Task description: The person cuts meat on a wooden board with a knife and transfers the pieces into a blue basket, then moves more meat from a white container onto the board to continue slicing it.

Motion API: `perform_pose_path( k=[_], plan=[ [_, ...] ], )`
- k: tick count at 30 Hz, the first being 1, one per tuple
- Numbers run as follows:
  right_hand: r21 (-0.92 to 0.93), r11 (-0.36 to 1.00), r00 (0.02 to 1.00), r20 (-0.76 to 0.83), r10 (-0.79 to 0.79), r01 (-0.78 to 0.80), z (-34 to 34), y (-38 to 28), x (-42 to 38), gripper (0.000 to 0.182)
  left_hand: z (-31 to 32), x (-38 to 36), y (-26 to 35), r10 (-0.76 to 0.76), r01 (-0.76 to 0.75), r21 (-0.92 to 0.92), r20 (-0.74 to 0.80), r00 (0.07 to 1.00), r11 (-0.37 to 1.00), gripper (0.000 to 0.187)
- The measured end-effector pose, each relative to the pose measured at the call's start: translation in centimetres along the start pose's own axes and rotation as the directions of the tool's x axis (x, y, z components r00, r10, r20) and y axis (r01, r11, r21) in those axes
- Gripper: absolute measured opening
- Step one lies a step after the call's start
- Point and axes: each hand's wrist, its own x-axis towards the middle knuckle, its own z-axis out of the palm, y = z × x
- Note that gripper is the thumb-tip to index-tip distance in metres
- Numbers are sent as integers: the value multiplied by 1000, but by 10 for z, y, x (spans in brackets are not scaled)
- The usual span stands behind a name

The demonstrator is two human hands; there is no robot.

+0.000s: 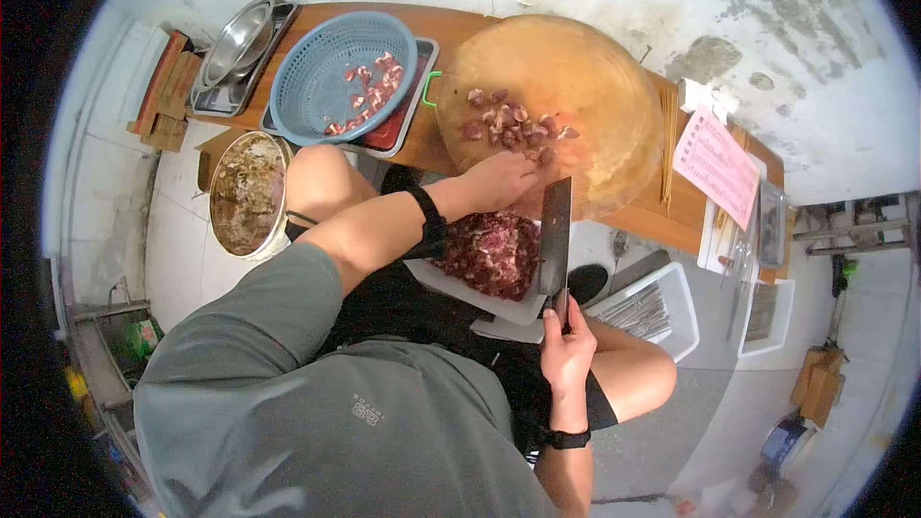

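Note:
A round wooden chopping board (576, 67) lies on the wooden table with a pile of cut meat pieces (513, 125) near its front. My left hand (504, 177) rests on the board's near edge, touching the meat pieces. My right hand (566, 341) grips the handle of a cleaver (554, 235), whose blade points up toward the board's edge. Below the board, on my lap, a white tray (499, 302) holds a heap of dark red chopped meat (489, 249).
A blue colander (331, 86) with a few meat pieces sits in a metal tray left of the board. Steel bowls (235, 43) stand farther left. A bucket of scraps (245, 194) is on the floor. Bamboo skewers (667, 134), a pink paper (715, 163) and a white bin (652, 312) lie right.

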Motion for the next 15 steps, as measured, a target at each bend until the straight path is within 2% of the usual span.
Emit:
perform_pose_path(
  k=[1,2,4,6,7,9,11,14,15],
  plan=[
    [-1,1000,1000,0,5,-5,-1,-2,-2,40,2,-7,1,29,-33,-86,-41,999,996,18],
    [-40,999,999,-1,-35,35,-2,-5,-2,41,5,-14,1,30,-34,-94,-37,999,995,18],
    [-84,995,998,0,-60,60,-2,-6,-3,42,2,-26,4,50,-104,-211,-248,967,972,22],
    [-176,977,992,-6,-127,124,-2,-8,-1,45,0,-34,8,13,-67,-201,-256,967,977,21],
    [-179,977,993,-7,-121,118,-1,-11,0,45,-1,-37,8,-23,-25,-177,-268,963,984,21],
    [-304,949,996,22,-84,87,-1,-24,-1,53,4,-39,11,-28,-26,-188,-282,959,982,23],
    [-252,961,994,45,-104,111,-1,-22,0,54,5,-40,18,-115,17,-302,-311,943,953,23],
    [-309,943,989,114,-95,126,-3,-27,1,52,11,-41,21,-155,33,-311,-375,914,950,25],
    [-331,922,979,111,-173,200,0,-24,1,52,12,-41,20,-157,34,-316,-372,915,948,25]
  ],
)
